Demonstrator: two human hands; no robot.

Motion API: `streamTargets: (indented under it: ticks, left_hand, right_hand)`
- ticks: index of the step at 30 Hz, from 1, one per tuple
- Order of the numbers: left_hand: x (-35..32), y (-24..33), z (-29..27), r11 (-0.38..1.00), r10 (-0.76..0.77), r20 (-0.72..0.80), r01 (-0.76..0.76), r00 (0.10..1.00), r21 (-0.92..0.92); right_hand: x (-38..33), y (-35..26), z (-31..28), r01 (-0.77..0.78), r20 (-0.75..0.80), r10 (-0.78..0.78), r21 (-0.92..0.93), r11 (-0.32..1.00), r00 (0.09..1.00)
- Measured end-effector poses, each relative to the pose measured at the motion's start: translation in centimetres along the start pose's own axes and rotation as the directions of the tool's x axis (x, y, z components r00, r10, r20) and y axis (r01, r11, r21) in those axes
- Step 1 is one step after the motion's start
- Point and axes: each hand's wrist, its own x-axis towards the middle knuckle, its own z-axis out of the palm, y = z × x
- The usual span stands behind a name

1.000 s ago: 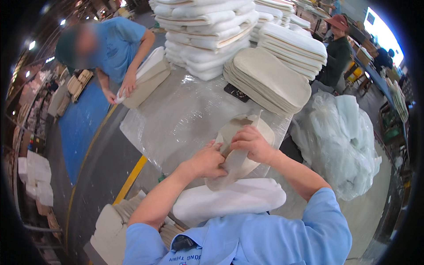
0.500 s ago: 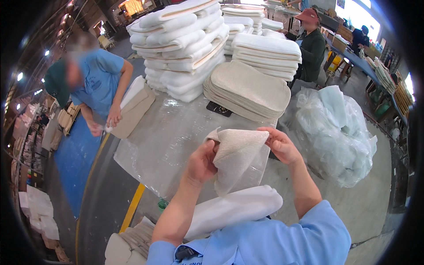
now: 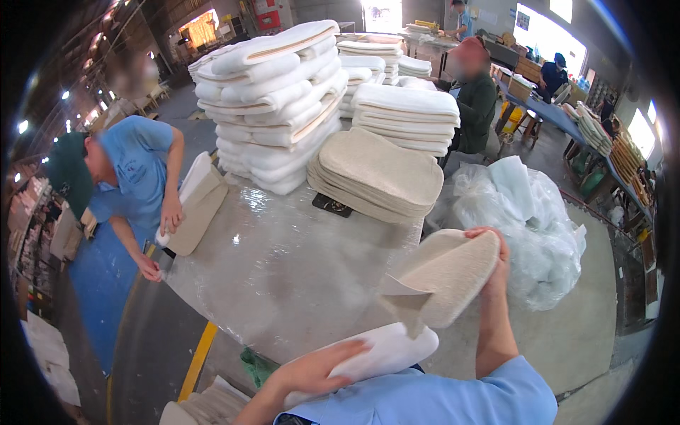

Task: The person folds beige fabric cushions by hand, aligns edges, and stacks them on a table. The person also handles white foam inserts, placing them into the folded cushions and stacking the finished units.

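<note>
A workshop hall with a grey concrete floor, a yellow line, bright windows, ceiling lamps and a plastic-covered desk.

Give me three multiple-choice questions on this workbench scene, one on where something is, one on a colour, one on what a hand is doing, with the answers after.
1. Where is the flat stack of beige pads?
A. On the table
B. On the floor
C. In the plastic bag

2. What colour is the shirt of the co-worker at the left?
A. Red
B. Blue
C. White

3. What is the right hand doing?
A. Resting empty on the table
B. Holding a beige pad up off the table
C. Gripping the plastic bag

Answers: 1 A, the stack lies on the plastic-covered tabletop. 2 B, the shirt is plainly blue. 3 B, the fingers curl over the pad's edge and it hangs clear of the tabletop.
</note>
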Motion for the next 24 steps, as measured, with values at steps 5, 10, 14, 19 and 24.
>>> streamTargets:
  ticks: [5, 10, 14, 19, 24]
  left_hand:
    - [-8.7, 0.3, 7.4, 0.701, -0.533, -0.118, 0.515, 0.838, 0.494]
    - [-8.9, -2.6, 9.6, 0.72, -0.309, -0.425, 0.501, 0.851, 0.48]
    - [-7.8, -3.7, 7.1, 0.774, -0.272, -0.495, 0.493, 0.825, 0.397]
    - [-6.7, -4.2, 4.5, 0.756, -0.375, -0.473, 0.558, 0.797, 0.342]
    - [-5.6, -3.8, 3.8, 0.692, -0.494, -0.414, 0.634, 0.765, 0.346]
  right_hand:
    - [-1.1, -4.4, -3.0, 0.088, -0.226, -0.134, -0.204, 0.975, 0.965]
    - [-1.2, -3.7, -3.8, -0.027, -0.422, -0.027, -0.123, 0.992, 0.906]
    - [0.1, -3.2, -4.8, 0.042, -0.516, -0.107, -0.137, 0.99, 0.85]
    - [1.1, -3.9, -6.1, 0.091, -0.498, -0.186, -0.209, 0.974, 0.847]
    - [2.3, -3.4, -7.7, 0.101, -0.429, -0.353, -0.509, 0.855, 0.831]
